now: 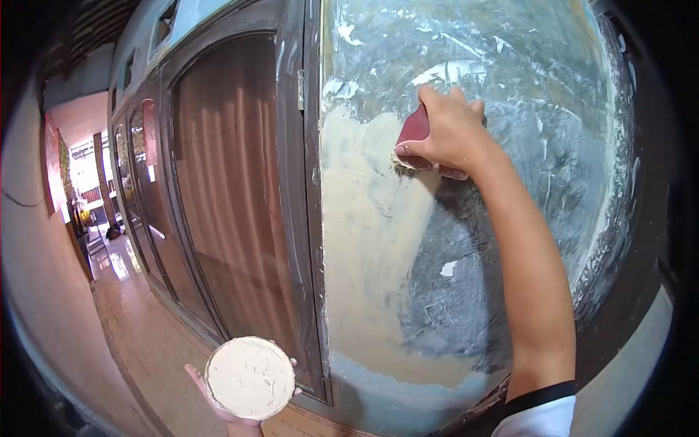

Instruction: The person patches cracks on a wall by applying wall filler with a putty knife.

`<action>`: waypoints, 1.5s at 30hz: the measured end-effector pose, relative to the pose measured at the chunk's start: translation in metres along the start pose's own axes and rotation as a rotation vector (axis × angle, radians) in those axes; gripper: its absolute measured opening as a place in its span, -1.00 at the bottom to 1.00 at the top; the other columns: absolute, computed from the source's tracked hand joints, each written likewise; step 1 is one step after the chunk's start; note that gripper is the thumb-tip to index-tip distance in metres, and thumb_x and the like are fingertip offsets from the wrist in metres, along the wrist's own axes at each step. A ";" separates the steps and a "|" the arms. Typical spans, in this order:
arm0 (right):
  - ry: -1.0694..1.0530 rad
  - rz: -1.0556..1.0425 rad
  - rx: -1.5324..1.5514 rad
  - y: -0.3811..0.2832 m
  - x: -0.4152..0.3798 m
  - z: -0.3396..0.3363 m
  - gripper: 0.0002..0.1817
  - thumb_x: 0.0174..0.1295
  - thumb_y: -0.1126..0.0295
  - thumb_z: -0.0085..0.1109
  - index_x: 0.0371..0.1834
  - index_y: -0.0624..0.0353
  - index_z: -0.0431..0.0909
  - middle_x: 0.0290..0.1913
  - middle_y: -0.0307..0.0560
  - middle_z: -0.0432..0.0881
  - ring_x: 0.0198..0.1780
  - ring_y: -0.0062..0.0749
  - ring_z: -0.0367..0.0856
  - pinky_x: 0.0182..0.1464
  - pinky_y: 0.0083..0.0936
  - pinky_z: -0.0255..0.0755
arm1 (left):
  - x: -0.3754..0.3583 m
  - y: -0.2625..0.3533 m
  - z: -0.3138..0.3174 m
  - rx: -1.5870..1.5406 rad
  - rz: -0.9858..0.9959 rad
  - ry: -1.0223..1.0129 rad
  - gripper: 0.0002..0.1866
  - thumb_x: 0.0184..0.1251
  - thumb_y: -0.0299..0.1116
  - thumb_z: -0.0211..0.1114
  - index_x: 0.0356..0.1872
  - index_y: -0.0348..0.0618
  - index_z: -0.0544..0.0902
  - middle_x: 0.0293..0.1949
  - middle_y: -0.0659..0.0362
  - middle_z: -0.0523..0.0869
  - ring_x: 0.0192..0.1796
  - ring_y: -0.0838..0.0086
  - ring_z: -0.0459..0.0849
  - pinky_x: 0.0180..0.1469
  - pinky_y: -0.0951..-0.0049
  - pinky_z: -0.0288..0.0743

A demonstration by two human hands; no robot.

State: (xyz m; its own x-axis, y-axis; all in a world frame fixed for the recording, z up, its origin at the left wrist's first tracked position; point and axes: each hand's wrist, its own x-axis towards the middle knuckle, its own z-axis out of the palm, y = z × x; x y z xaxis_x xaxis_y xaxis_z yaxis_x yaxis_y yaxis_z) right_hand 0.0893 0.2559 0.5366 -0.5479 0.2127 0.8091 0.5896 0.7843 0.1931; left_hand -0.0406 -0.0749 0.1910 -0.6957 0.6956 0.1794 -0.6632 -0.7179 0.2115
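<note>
A matt, smooth beige coating is seen on the rough, scratched wall; glossy glass is framed in dark wood.

Left to right — perhaps walkway, curtain, wall

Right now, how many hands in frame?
2. Right hand: up on the wall, gripping the dark red scraper. Left hand: low, partly hidden under the round container of pale paste. The far passage is too small to rule out more.
</note>
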 end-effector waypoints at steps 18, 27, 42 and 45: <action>-0.054 -0.038 -0.269 -0.012 0.006 0.006 -0.17 -0.03 -0.23 0.56 0.10 0.21 0.54 0.00 0.14 0.74 0.15 0.16 0.66 0.24 0.12 0.41 | 0.105 -0.003 -0.034 0.116 -0.221 -0.275 0.25 0.05 0.83 -0.16 0.52 -0.04 0.39 0.49 -0.29 0.35 0.37 -0.64 0.32 0.07 -0.86 0.30; -0.048 -0.069 -0.250 -0.001 0.009 -0.001 -0.17 -0.05 -0.22 0.56 0.09 0.24 0.54 -0.03 0.18 0.76 0.11 0.14 0.69 0.19 0.03 0.50 | 0.113 -0.004 -0.017 0.077 -0.164 -0.274 0.19 0.22 0.73 -0.17 0.52 -0.19 0.35 0.49 -0.30 0.32 0.40 -0.61 0.28 0.04 -0.82 0.34; 0.128 0.111 -0.130 0.013 0.019 -0.015 -0.02 -0.04 -0.29 0.52 0.11 0.45 0.51 -0.07 0.39 0.75 0.05 0.23 0.74 0.10 -0.12 0.64 | 0.115 0.013 -0.021 0.026 -0.211 -0.316 0.26 0.13 0.79 -0.16 0.54 -0.17 0.34 0.48 -0.36 0.32 0.42 -0.61 0.28 0.10 -0.86 0.27; 0.144 0.073 -0.153 0.013 0.017 -0.007 0.02 -0.06 -0.33 0.51 0.16 0.46 0.51 -0.02 0.41 0.73 0.09 0.21 0.74 0.14 -0.11 0.62 | 0.116 0.020 -0.028 0.220 -0.120 -0.340 0.15 0.25 0.70 -0.16 0.50 -0.18 0.38 0.49 -0.34 0.31 0.39 -0.62 0.28 -0.01 -0.80 0.41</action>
State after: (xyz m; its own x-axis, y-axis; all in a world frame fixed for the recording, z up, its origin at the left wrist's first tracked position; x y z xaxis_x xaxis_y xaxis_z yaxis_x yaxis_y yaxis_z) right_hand 0.0922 0.2656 0.5568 -0.4169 0.1719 0.8926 0.7137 0.6700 0.2044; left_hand -0.1423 -0.0094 0.1896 -0.4621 0.7699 0.4402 -0.6337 -0.6339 0.4435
